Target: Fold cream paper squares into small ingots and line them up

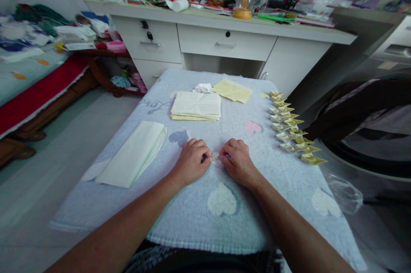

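Between my two hands, just above the cloth-covered table (199,204), is a small piece of folded paper (215,159). My left hand (194,159) pinches its left side, and my right hand (236,160) pinches the right side. Much of the folded paper is hidden by the fingers. Beyond the hands lies a stack of white and yellow paper sheets (196,105). A creased yellow sheet (233,90) and a crumpled white paper (203,88) lie behind it. Left of my left hand rests a folded whitish sheet (133,153).
Several folded paper boats (290,129) stand in rows along the table's right edge. A white desk (224,41) crowded with jars and other items stands behind. To the left is a bed (41,71); a front-loading washing machine (369,131) is at the right.
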`<state>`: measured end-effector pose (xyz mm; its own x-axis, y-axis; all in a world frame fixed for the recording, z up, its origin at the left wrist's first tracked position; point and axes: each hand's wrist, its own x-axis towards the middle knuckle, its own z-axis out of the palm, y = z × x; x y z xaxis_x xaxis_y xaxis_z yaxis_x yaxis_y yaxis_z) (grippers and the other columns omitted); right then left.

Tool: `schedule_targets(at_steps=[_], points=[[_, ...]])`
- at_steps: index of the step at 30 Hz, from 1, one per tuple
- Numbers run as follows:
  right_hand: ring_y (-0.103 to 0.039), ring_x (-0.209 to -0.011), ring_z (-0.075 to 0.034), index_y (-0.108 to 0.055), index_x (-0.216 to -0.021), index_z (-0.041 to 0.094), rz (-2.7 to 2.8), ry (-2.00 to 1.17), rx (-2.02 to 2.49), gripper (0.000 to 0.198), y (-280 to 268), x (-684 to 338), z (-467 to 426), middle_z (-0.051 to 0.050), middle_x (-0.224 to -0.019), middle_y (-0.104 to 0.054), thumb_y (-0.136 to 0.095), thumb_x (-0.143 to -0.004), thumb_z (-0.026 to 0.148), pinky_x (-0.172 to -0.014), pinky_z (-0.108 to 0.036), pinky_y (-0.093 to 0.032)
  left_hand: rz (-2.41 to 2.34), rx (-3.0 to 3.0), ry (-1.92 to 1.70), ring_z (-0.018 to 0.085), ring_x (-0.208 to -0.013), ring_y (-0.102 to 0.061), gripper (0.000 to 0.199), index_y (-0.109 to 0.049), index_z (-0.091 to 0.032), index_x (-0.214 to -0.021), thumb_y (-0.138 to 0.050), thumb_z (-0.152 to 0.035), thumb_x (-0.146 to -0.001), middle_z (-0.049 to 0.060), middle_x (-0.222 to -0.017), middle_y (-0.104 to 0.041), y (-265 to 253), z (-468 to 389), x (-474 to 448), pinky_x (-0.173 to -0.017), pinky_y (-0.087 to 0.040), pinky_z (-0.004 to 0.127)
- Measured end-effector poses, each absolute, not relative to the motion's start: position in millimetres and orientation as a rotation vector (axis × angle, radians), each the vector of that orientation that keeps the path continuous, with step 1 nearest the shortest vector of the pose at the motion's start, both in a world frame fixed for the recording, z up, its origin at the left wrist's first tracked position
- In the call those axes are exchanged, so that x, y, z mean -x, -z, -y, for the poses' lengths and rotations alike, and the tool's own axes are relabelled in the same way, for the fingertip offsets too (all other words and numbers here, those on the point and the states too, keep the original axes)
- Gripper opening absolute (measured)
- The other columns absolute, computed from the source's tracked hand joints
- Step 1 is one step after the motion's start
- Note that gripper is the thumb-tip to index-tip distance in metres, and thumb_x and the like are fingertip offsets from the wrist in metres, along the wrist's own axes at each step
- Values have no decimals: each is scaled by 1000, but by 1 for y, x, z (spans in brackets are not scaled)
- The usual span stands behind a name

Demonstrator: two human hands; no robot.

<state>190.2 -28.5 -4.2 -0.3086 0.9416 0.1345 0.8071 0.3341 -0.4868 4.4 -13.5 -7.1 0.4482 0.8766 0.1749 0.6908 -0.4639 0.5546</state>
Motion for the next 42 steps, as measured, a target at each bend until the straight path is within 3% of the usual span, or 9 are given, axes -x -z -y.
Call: schedule_targets(at_steps=[10, 17, 42], points=[[-45, -91, -21, -64, -80, 20, 2197, -443, 1627, 12, 5, -187, 28, -5, -93, -56, -56, -88, 22, -79, -36, -30, -1403, -2310, -573, 20, -89, -51, 11, -64, -20, -74, -57, -21, -83, 2, -83, -60, 7, 17, -6, -80, -35, 34], [-45, -91, -22, -64, -79, 20, 2197, -417, 1620, 13, 6, -186, 29, -5, -92, -56, -56, -88, 24, -80, -36, -31, -1455, -2318, -569, 21, -90, -51, 22, -63, -21, -73, -57, -36, -87, 2, -84, -61, 8, 17, -9, -80, -32, 35], [-46, -92, -23, -62, -82, 21, 2166, -376, 1715, 7, 7, -184, 28, -6, -96, -55, -60, -83, 27, -81, -36, -31, -1608, -2227, -223, 24, -95, -49, 18, -62, -23, -69, -59, -35, -82, 3, -90, -60, -5, 5, -19, -79, -32, 37]])
